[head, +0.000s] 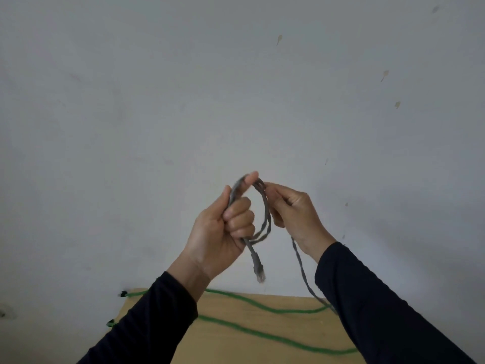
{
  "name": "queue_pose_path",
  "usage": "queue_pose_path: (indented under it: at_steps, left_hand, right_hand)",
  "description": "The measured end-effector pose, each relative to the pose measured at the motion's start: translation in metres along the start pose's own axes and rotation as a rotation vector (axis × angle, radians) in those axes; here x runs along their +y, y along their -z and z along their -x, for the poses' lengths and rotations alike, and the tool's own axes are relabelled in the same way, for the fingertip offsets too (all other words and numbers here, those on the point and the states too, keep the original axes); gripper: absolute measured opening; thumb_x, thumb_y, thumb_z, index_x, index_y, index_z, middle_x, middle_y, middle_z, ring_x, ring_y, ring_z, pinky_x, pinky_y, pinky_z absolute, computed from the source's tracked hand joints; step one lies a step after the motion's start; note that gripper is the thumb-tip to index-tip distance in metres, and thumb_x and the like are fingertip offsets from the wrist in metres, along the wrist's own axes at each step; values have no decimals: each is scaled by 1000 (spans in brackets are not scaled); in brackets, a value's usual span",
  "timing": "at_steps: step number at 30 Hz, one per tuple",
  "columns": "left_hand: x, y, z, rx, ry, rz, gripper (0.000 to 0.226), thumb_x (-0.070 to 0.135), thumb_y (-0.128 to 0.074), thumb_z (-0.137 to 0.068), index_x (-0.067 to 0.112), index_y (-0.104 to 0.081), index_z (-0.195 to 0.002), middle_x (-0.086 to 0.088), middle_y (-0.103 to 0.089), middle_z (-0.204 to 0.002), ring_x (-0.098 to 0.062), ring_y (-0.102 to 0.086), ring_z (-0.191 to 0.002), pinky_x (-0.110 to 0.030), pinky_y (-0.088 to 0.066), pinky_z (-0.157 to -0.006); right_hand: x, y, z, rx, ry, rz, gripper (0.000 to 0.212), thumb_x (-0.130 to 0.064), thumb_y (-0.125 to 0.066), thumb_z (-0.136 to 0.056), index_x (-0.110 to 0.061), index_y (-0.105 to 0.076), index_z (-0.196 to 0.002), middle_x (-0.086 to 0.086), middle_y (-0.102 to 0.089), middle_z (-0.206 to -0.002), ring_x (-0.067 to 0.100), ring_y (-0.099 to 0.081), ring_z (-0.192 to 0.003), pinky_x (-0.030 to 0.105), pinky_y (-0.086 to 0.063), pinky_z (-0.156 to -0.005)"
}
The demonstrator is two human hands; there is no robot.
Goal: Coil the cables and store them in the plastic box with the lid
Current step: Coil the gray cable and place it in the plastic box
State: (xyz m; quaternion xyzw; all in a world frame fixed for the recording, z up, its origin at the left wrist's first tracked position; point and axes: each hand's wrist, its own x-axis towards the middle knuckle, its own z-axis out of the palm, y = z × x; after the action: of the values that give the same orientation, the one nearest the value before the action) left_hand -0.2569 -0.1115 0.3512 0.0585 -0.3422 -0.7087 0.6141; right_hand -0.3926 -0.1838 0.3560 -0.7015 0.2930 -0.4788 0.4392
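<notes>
Left hand (220, 232) grips a small coil of grey cable (263, 214) held up before the wall, plug end (258, 269) hanging below the fist. Right hand (294, 211) pinches the loop's top; the slack trails to the desk (236, 342), where a green cable (262, 334) lies.

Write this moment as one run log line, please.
coiling | left hand grips grey cable loops | right hand pinches loop | green cable on table
</notes>
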Motion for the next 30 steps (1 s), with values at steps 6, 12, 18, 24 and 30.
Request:
queue_pose_path:
  at_steps: [6,12,18,24,30]
  left_hand:
    - [34,-1,-21,148,-318,61,38,34,-23,-101,17,-53,-117,8,-29,-50,-5,-29,-42,-13,-30,-43]
    - [42,25,-28,433,-464,-627,39,34,-21,-102,30,-34,-139,12,-31,-53,-6,-30,-49,-20,-32,-55]
    - [11,40,8,247,-289,-1312,41,39,-28,-98,35,-32,-138,12,-38,-55,-6,-37,-55,-15,-35,-61]
    - [-19,27,36,134,-82,-1114,42,38,-33,-93,5,-59,-100,6,-36,-53,-11,-30,-50,-22,-24,-52]
    - [-21,3,45,72,-14,-684,54,48,-22,-89,29,-68,-110,9,-16,-51,-5,-16,-43,-16,-21,-43]
  right_hand:
    - [29,-22,22,-163,-74,290,30,-23,-41,-98,-24,-57,-124,-7,-42,-56,10,-37,-51,24,-34,-53]
    - [3,-39,45,-563,-27,679,28,-31,-44,-96,-13,-65,-103,-10,-51,-61,-1,-44,-47,12,-33,-50]
    - [-40,-13,24,-461,98,702,19,-34,-62,-85,-17,-68,-81,5,-60,-61,10,-46,-52,24,-39,-56]
    - [-57,16,8,-384,129,503,5,-24,-71,-80,-21,-71,-75,5,-71,-73,17,-65,-69,34,-53,-71]
    - [-43,23,8,-177,55,167,12,-26,-65,-81,-16,-71,-78,-15,-53,-46,4,-30,-40,14,-26,-41]
